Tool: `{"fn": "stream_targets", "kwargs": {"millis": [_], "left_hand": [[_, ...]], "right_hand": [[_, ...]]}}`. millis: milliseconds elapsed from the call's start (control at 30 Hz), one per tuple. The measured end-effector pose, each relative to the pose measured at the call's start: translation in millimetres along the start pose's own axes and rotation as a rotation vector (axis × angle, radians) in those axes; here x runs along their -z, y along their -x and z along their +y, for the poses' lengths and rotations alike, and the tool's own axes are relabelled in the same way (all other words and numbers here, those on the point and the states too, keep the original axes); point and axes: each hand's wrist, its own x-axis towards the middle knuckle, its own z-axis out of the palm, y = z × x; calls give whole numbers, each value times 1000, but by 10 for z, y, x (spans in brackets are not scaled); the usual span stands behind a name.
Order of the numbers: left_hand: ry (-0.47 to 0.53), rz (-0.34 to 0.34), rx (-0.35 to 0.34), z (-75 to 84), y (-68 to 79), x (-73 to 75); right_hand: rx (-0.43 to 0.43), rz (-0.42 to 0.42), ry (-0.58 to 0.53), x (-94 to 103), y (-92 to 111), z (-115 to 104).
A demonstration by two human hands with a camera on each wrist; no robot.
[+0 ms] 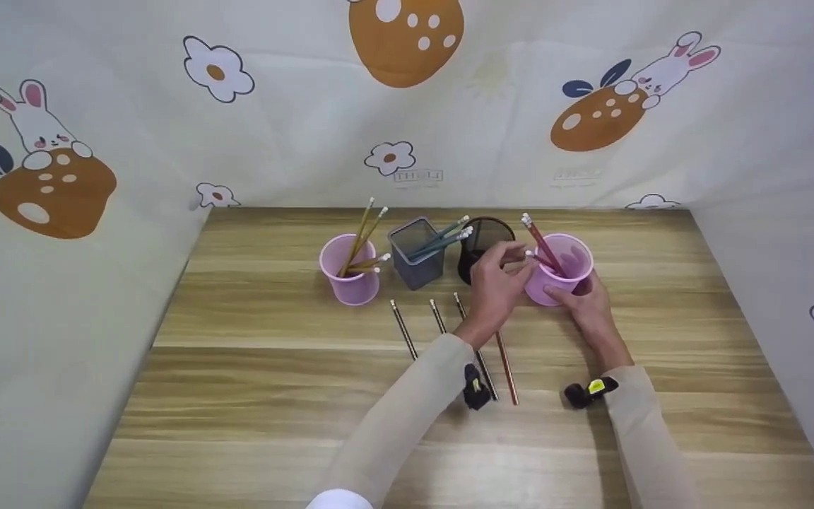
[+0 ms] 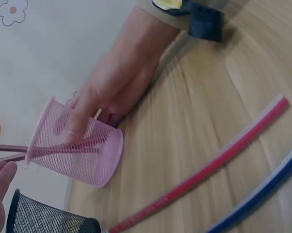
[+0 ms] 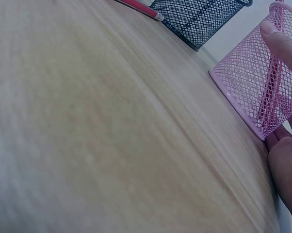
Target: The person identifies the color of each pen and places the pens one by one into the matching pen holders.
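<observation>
My right hand (image 1: 587,311) grips a pink mesh pencil cup (image 1: 543,288) from the right, thumb across its front. Red pencils (image 1: 547,244) lean inside the cup, eraser ends up. At the cup's left rim, my left hand (image 1: 499,286) pinches one red pencil (image 2: 15,158) near its eraser end; its lower part is inside the cup. The left wrist view shows only the fingertips (image 2: 3,179) of that hand. Below the left forearm, another red pencil (image 1: 507,367) lies on the table beside dark pencils (image 1: 403,327), partly covered by the arm.
A black round mesh cup (image 1: 469,267) stands just behind my left hand. Left of it are a grey square mesh holder (image 1: 417,272) with green pencils and a second pink cup (image 1: 355,291) with yellow pencils. Patterned cloth (image 1: 294,141) surrounds the wooden table (image 1: 251,403).
</observation>
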Motion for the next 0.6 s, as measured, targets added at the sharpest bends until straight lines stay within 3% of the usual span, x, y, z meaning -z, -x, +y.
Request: {"fn": "stream_targets", "kwargs": {"millis": [167, 267, 400, 600], "left_hand": [[-182, 39, -4, -123, 60, 82], [-280, 56, 77, -181, 102, 115], [-340, 37, 186, -253, 173, 139], [-455, -21, 263, -334, 298, 135]], "right_hand": [[16, 10, 22, -9, -1, -3], [4, 5, 18, -3, -10, -5], [-18, -4, -6, -1, 1, -51], [-6, -19, -4, -27, 121, -261]]}}
